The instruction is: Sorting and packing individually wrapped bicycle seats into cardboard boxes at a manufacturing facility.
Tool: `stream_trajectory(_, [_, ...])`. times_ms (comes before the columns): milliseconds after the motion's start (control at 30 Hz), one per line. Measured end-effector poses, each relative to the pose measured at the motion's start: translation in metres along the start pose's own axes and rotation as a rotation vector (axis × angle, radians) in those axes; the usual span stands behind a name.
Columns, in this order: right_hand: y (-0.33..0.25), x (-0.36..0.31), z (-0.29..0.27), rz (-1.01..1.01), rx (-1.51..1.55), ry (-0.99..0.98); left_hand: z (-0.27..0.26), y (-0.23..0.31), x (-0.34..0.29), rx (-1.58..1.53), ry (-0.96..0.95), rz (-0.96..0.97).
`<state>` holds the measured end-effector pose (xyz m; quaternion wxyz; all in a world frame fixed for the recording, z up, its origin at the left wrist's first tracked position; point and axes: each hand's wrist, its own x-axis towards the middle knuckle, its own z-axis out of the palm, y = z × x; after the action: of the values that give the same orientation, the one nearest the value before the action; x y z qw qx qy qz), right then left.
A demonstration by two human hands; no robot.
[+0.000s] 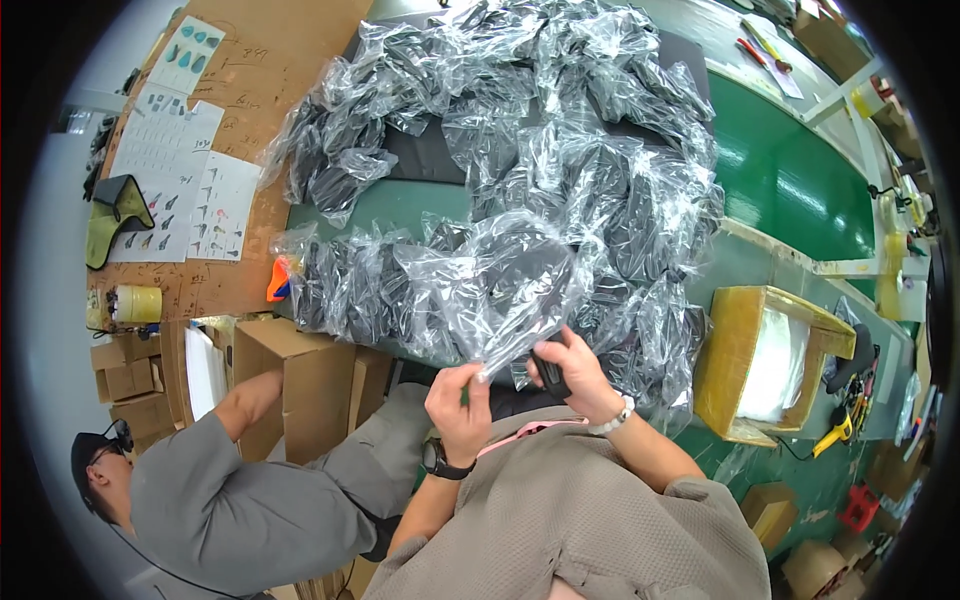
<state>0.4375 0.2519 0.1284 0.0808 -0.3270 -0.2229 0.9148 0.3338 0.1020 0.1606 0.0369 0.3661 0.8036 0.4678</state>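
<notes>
My left hand (459,408), with a dark watch on its wrist, pinches the lower corner of a clear plastic bag (490,300). The bag spreads out above the hand, and a dark shape shows through it. In my right hand (585,380) is a black handle-like part (550,368), held at the bag's lower right edge. Whether that part belongs to the bag's contents I cannot tell. Just beyond lie several dark items in clear wrapping (350,285), lined up in a row. A larger heap of wrapped dark items (530,100) covers the table behind them.
To the right stands a yellow-taped box (720,370) with clear sheets inside. A co-worker (260,500) at the left reaches into a cardboard box (315,390). Papers (165,135) lie on the brown board at the far left. Pliers (750,50) rest at the far right.
</notes>
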Motion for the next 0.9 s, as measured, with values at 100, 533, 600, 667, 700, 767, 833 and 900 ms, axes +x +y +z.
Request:
stream_trajectory(100, [-0.008,0.002,-0.011,0.040,0.181,-0.009,0.006,-0.014,-0.011,-0.171,0.168,-0.184])
stream_trajectory(533, [-0.022,0.001,-0.018,0.004,-0.246,-0.259,-0.010,-0.036,0.039,-0.510,0.150,-0.269])
stream_trajectory(600, [-0.025,0.006,-0.021,0.051,-0.578,-0.272,-0.008,-0.026,0.047,-0.434,0.063,-0.177])
stream_trajectory(667, [-0.023,0.004,-0.009,-0.031,-0.604,-0.239,-0.007,-0.001,0.061,-0.345,-0.150,-0.080])
stream_trajectory(700, [-0.021,0.003,-0.003,-0.116,-0.630,-0.203,-0.011,-0.005,0.060,-0.256,-0.255,0.002])
stream_trajectory(767, [-0.018,0.009,-0.001,-0.070,-0.646,-0.169,-0.022,0.002,0.059,-0.271,-0.385,0.024])
stream_trajectory(833, [-0.010,0.015,-0.002,-0.226,-0.612,-0.178,-0.037,-0.008,0.050,-0.651,-0.375,-0.142])
stream_trajectory(900, [-0.008,0.014,-0.001,-0.207,-0.594,-0.182,-0.032,-0.014,0.046,-0.798,0.114,-0.156])
